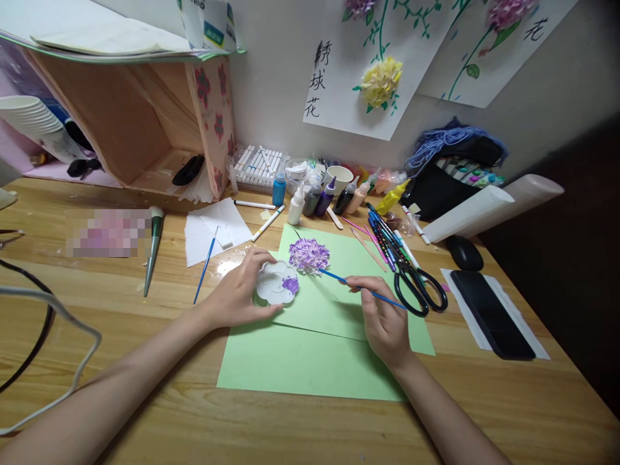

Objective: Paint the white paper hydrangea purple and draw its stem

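One white palette (270,284) is held in the left fingers (260,259); the right fingers (369,283) pinch a blue paintbrush (333,276).

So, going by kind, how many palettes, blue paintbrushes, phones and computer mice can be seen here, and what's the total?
Palette: 1, in the left hand
Blue paintbrushes: 2, one in the right hand, one lying left of the palette
Phone: 1
Mouse: 1
Total: 5
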Available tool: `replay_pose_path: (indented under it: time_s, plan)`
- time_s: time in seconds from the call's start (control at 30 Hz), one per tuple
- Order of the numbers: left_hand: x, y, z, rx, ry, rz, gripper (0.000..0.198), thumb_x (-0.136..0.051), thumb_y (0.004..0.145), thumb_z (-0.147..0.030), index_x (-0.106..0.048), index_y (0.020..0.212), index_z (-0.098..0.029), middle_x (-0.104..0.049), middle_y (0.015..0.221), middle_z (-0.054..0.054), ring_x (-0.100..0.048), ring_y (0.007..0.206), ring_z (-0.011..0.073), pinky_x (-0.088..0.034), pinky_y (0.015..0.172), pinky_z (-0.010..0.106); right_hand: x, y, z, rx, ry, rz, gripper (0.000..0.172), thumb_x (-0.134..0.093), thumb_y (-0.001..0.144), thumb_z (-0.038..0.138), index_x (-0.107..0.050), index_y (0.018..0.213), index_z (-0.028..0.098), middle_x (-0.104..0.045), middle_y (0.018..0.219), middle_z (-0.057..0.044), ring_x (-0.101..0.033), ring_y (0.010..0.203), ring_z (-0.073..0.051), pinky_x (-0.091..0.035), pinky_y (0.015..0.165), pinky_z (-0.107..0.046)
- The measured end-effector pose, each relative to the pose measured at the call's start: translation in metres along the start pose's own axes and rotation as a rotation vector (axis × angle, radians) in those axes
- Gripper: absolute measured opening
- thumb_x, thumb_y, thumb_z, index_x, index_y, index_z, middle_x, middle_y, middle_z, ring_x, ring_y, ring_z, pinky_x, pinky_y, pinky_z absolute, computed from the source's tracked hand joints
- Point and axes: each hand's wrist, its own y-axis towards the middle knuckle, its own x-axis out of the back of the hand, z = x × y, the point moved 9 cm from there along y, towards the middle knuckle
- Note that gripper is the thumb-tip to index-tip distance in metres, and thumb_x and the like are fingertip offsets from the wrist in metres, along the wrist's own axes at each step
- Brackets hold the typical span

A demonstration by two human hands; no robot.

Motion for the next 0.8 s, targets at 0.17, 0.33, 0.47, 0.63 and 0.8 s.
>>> replay_pose_path:
  time_s: [0.17,0.33,0.47,0.63,0.8]
  plan:
    - [-0.001,0.0,0.002,0.017,-0.009,0.004,0.065,-0.072,0.074,-0.039,-0.033,0.123,-0.022,-0.046,0.117,0.012,-0.05,0.109,0.0293,-0.049,0.089,0.045,-0.005,0.0,0.003,0.007,0.004,0.028,0.024,-0.042,0.096,0.013,-0.06,0.107,0.024,-0.065,0.097,-0.004,-0.06,0.089,-0.016,-0.05,0.078,-0.032]
    - [0.0,0.0,0.002,0.015,-0.012,0.0,0.064,-0.072,0.073,-0.038,-0.033,0.122,-0.023,-0.047,0.116,0.011,-0.051,0.109,0.0291,-0.05,0.088,0.045,-0.004,0.0,-0.003,-0.041,0.034,0.013,0.024,-0.042,0.096,0.015,-0.061,0.107,0.024,-0.065,0.098,-0.003,-0.061,0.09,-0.015,-0.051,0.079,-0.031]
    - [0.001,-0.001,0.001,0.019,-0.004,0.004,0.065,-0.072,0.074,-0.038,-0.033,0.123,-0.023,-0.046,0.117,0.011,-0.051,0.109,0.0289,-0.05,0.088,0.045,0.003,-0.001,-0.008,-0.074,0.061,-0.041,0.024,-0.043,0.096,0.016,-0.062,0.107,0.025,-0.065,0.1,-0.003,-0.062,0.09,-0.015,-0.051,0.08,-0.03]
    - [-0.001,-0.001,0.001,0.019,-0.003,0.013,0.065,-0.072,0.074,-0.039,-0.031,0.122,-0.022,-0.046,0.118,0.012,-0.05,0.11,0.0289,-0.049,0.089,0.045,0.001,0.001,-0.004,-0.045,0.073,-0.003,0.024,-0.042,0.096,0.016,-0.062,0.105,0.024,-0.066,0.097,-0.003,-0.061,0.089,-0.016,-0.051,0.079,-0.031]
    - [-0.001,0.0,0.0,0.0,-0.004,0.007,0.065,-0.072,0.075,-0.039,-0.031,0.123,-0.023,-0.046,0.117,0.012,-0.049,0.11,0.0289,-0.049,0.088,0.045,-0.002,0.001,-0.005,-0.042,0.066,0.048,0.023,-0.042,0.096,0.015,-0.062,0.102,0.024,-0.066,0.093,-0.003,-0.06,0.088,-0.016,-0.049,0.077,-0.032]
